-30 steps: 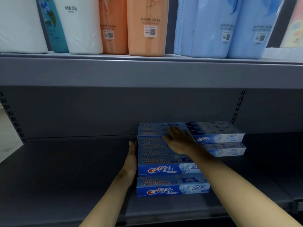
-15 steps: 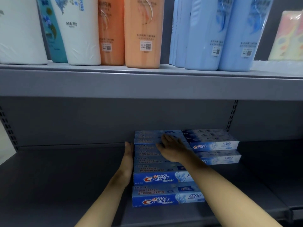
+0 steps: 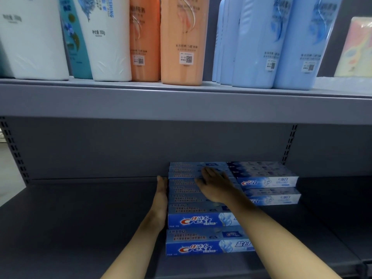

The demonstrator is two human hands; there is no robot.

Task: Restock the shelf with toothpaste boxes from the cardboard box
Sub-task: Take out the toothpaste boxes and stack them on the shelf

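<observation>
Several blue Crest toothpaste boxes [image 3: 203, 220] lie stacked in rows on the grey lower shelf [image 3: 80, 228], with a paler blue stack [image 3: 267, 181] right beside them. My left hand [image 3: 162, 196] lies flat against the left side of the stack, fingers straight and pointing to the back. My right hand [image 3: 215, 184] rests palm down on top of the rear boxes, fingers spread. The cardboard box is out of view.
The upper shelf [image 3: 181, 103] carries white bottles [image 3: 104, 37], orange bottles [image 3: 181, 41] and pale blue bottles [image 3: 281, 41], with a pastel pack [image 3: 356, 47] at far right. A slotted upright [image 3: 288, 146] stands behind the stacks. Bare shelf spreads left of the boxes.
Both hands have slid a little further back along the stack. The camera has tilted upward, so more of the upper bottles shows.
</observation>
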